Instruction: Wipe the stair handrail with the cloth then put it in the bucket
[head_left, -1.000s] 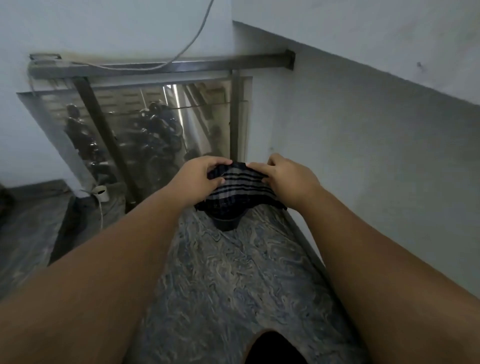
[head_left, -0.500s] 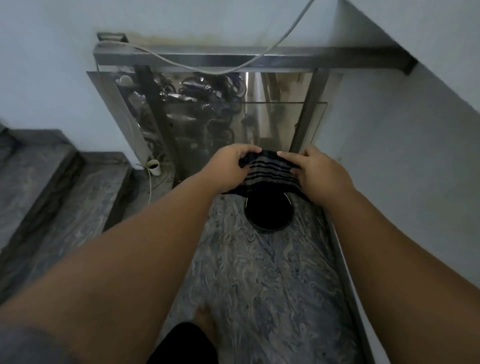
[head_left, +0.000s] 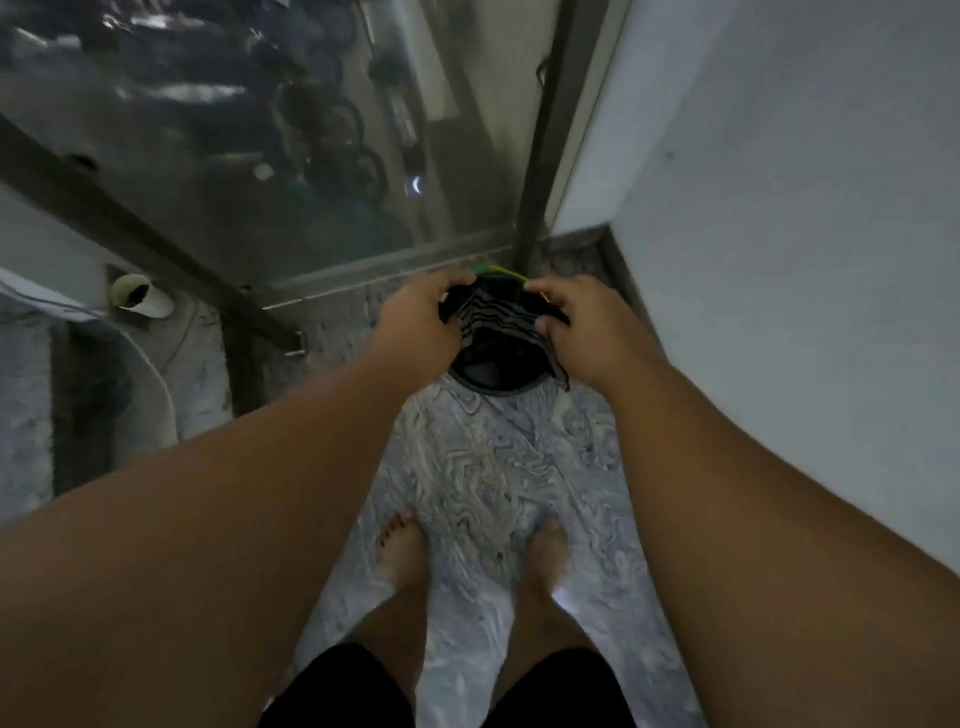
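Observation:
A dark cloth (head_left: 493, 314) with pale stripes is stretched between both hands, right over the mouth of a black bucket (head_left: 493, 382) standing on the marbled floor. My left hand (head_left: 418, 317) pinches the cloth's left edge and my right hand (head_left: 587, 325) pinches its right edge. The cloth's lower part sags into the bucket opening. Most of the bucket's far rim is hidden behind the cloth and hands. The handrail's top bar is out of frame; only its dark metal posts (head_left: 540, 156) and the glass panel (head_left: 260, 130) show.
A white wall (head_left: 779, 260) runs close along the right. A slanted metal post (head_left: 130, 228) meets the floor at the left, with a small white cup (head_left: 140, 299) and a white cable beside it. My bare feet (head_left: 405, 551) stand on the marbled landing.
The view has tilted sharply down and closer. Both hands have lowered the cloth from above the bucket to its mouth, and my feet have come into view.

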